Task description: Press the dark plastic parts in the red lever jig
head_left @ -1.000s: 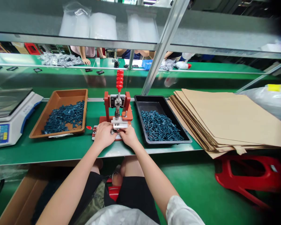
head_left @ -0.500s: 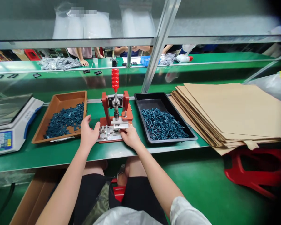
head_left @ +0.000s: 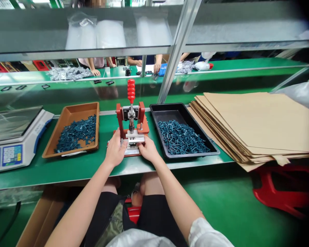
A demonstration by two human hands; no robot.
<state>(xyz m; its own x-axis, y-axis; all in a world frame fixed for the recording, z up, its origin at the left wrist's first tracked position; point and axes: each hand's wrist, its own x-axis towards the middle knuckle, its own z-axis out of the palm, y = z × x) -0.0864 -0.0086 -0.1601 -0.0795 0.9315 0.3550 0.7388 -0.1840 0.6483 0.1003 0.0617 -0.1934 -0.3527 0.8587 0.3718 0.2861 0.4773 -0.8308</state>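
Note:
A small red hand press (head_left: 131,120) with a ribbed red handle (head_left: 130,90) stands on the green bench between two trays. My left hand (head_left: 115,149) rests against the left side of its metal base plate (head_left: 133,148), fingers curled over the plate. My right hand (head_left: 148,149) is at the plate's right front corner, fingers bent and pinched at something small that I cannot make out. The press handle stands upright and neither hand touches it.
A brown tray (head_left: 67,113) of dark blue parts lies left of the press, a black tray (head_left: 167,111) of similar parts right. A weighing scale (head_left: 11,137) sits far left, stacked cardboard sheets (head_left: 254,123) far right. Other people's hands (head_left: 95,72) work across the far bench. A red stool (head_left: 280,188) stands below.
My left hand, spread open left of the press half a second ago, has come back onto the base plate. My right hand has stayed at the plate's right corner.

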